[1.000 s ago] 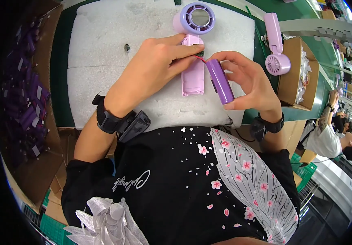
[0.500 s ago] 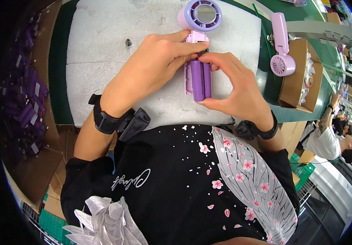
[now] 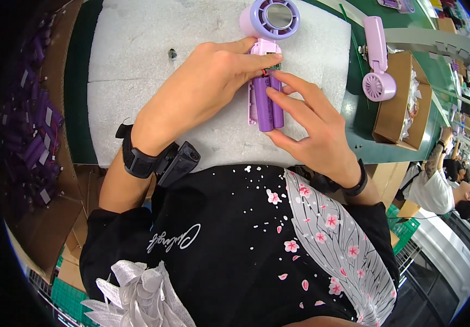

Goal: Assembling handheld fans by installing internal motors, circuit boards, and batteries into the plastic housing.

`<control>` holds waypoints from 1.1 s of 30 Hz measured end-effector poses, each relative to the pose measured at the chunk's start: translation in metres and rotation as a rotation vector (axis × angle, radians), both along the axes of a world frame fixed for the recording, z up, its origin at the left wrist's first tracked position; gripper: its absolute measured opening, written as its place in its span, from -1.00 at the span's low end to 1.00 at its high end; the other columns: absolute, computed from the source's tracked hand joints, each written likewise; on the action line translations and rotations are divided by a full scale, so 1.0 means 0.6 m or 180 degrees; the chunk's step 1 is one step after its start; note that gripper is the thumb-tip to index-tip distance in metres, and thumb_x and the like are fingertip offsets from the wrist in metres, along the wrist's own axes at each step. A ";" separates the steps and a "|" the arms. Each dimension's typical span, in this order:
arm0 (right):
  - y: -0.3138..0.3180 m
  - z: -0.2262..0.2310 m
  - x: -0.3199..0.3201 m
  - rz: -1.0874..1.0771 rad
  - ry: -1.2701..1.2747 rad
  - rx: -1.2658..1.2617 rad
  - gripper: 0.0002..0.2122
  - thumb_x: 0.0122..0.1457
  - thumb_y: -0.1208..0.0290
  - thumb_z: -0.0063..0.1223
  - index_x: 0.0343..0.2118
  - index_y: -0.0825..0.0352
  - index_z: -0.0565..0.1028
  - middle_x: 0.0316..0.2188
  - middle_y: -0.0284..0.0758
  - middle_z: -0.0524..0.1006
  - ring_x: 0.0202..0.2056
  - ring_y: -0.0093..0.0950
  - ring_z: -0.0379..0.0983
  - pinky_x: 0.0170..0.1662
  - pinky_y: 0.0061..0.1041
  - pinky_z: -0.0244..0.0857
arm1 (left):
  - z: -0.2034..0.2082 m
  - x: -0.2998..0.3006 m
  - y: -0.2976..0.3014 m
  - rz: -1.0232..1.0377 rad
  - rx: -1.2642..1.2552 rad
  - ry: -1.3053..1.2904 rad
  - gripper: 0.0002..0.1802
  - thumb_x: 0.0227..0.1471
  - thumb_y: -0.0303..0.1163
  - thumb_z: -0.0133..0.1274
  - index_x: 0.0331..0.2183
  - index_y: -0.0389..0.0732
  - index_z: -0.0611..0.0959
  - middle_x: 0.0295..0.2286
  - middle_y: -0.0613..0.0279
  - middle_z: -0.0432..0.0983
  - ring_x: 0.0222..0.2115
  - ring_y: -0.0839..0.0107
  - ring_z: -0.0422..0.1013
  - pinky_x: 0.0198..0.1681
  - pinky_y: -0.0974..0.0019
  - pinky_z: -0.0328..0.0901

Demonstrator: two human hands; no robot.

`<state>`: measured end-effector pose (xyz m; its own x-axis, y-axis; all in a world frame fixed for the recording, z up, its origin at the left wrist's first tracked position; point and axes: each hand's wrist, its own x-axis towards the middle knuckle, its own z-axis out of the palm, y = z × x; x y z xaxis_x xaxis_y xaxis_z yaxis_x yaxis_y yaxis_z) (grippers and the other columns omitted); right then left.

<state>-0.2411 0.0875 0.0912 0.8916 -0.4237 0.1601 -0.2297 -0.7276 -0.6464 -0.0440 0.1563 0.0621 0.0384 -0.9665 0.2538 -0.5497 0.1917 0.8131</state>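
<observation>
A handheld fan (image 3: 270,20) with a round purple head lies on a white foam pad (image 3: 131,49), its pink handle laid open toward me. Across the top of that handle my left hand (image 3: 218,68) is closed, fingers gripping it beside the small green circuit board and a red wire. A purple battery pack (image 3: 264,109) of two cylinders lies along the handle's lower part. My right hand (image 3: 317,120) is closed on the pack, thumb at its bottom end and fingertips on its upper side. Part of the handle is hidden under the fingers and the pack.
On the left stands a cardboard box (image 3: 63,229) full of purple battery packs (image 3: 33,141). To the right, another pink fan (image 3: 377,60) lies beside a small cardboard box (image 3: 401,103) with clear wrapping inside. A co-worker (image 3: 442,185) is further right.
My right index finger has shifted down onto the pack's front. The battery pack has turned slightly and sits a little higher against the handle. My left hand keeps its hold.
</observation>
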 end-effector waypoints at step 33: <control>-0.025 0.000 0.023 -0.0006 0.0068 0.0478 -0.40 -0.24 0.42 0.40 -0.05 0.29 0.38 -0.11 -0.20 0.29 -0.16 -0.19 0.38 -0.20 -0.34 0.38 | 0.022 0.007 -0.006 0.0017 0.1082 0.0778 -0.37 -0.36 -0.59 0.31 -0.09 -0.17 0.62 -0.12 -0.06 0.52 -0.49 0.53 0.46 -0.32 0.44 0.38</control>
